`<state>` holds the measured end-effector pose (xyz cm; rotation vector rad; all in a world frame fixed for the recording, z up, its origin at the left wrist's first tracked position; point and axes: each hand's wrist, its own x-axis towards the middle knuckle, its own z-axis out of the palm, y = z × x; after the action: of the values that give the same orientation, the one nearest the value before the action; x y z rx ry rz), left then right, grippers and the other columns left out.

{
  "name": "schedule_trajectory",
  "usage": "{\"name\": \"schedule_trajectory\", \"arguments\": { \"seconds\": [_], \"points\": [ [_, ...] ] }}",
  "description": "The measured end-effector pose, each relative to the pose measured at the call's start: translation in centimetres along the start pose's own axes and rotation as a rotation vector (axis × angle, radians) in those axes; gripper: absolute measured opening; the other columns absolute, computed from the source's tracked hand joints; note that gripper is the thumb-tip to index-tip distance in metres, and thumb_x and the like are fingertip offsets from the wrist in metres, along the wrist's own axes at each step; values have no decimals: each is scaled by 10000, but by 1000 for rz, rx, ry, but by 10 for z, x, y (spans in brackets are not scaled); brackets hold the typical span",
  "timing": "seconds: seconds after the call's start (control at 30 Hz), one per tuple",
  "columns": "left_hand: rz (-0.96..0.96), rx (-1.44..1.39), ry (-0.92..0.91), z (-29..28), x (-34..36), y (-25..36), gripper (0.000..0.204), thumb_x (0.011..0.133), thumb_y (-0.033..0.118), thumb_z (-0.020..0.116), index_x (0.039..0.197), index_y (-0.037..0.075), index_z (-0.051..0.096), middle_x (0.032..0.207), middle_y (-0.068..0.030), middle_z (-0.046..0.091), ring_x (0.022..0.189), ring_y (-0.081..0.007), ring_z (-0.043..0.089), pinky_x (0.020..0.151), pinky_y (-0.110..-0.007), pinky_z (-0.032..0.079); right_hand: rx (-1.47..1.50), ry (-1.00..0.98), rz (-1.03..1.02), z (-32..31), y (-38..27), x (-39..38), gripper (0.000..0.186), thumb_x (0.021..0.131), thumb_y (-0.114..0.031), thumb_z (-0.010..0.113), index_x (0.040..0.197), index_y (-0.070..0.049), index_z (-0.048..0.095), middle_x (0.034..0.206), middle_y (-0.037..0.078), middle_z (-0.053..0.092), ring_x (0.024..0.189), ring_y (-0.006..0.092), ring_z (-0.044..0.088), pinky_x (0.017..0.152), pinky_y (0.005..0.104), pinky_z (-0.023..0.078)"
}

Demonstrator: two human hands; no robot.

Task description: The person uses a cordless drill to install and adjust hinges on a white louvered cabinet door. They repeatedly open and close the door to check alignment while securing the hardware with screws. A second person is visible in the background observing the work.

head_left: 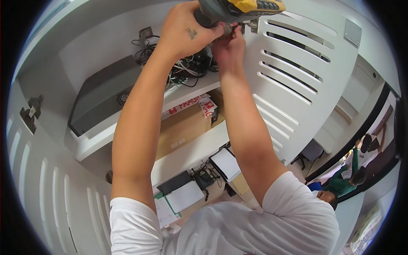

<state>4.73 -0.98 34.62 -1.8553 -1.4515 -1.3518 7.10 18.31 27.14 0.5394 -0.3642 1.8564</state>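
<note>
A person in a white T-shirt works overhead at an open white cabinet, both arms raised. The left hand (187, 29) is wrapped around the grey grip of a yellow-and-grey cordless drill (238, 9), its nose aimed at a metal hinge (253, 24) on the upper edge of the louvred cabinet door (297, 80). The right hand (229, 44) is drawn up just below the chuck, fingertips pinched at the bit or a small screw there; which of the two it grips is too small to tell.

Behind the hands, a tangle of black, white and green cables (187, 68) lies on the top shelf (127, 127), beside a dark flat device (102, 100). A cardboard box (187, 125) sealed with red-and-white tape sits on the shelf below, and papers and a tablet lie lower still.

The risks here look plain: fingers so near a turning bit could be caught or nicked if the drill slips off the screw head; a dropped screw would likely fall among the cables or onto the clutter beneath; and the door could swing or sag if its hinge comes loose unsupported.
</note>
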Motion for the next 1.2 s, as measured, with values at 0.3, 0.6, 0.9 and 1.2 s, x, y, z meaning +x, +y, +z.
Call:
{"name": "schedule_trajectory", "arguments": {
  "seconds": [0.3, 0.6, 0.9, 1.2],
  "points": [
    [15, -22, -21, 6, 1, -10, 359, 732, 196, 799, 1003, -34, 746, 933, -221, 777, 900, -334, 774, 825, -408, 594, -46, 0, -9, -6, -2, 8, 317, 1160, -319, 381, 1250, -83, 573, 1215, 88, 641, 1166, 264, 621, 1056, 481, 523],
    [227, 36, -3, 11, 15, -12, 344, 714, 214, 782, 937, -44, 738, 866, -251, 748, 843, -407, 745, 785, -446, 583, 1, -6, 6, -11, -6, 20, 325, 1153, -285, 355, 1241, -80, 591, 1133, 85, 654, 1009, 234, 656, 937, 421, 588],
    [249, 17, -46, 7, 30, 1, 310, 704, 184, 774, 870, -72, 721, 793, -269, 714, 746, -400, 723, 735, -441, 568, 33, -32, -35, -15, -3, 19, 353, 1161, -265, 364, 1268, -36, 610, 1238, 89, 697, 1163, 251, 666, 1082, 415, 531],
    [259, -34, -75, 6, 32, 9, 279, 702, 141, 756, 858, -85, 712, 722, -250, 692, 661, -324, 700, 690, -416, 558, -28, -106, 90, -23, -11, -6, 275, 1127, -210, 484, 1291, -24, 601, 1246, 92, 671, 1137, 255, 651, 1042, 445, 543]
  ]
}}
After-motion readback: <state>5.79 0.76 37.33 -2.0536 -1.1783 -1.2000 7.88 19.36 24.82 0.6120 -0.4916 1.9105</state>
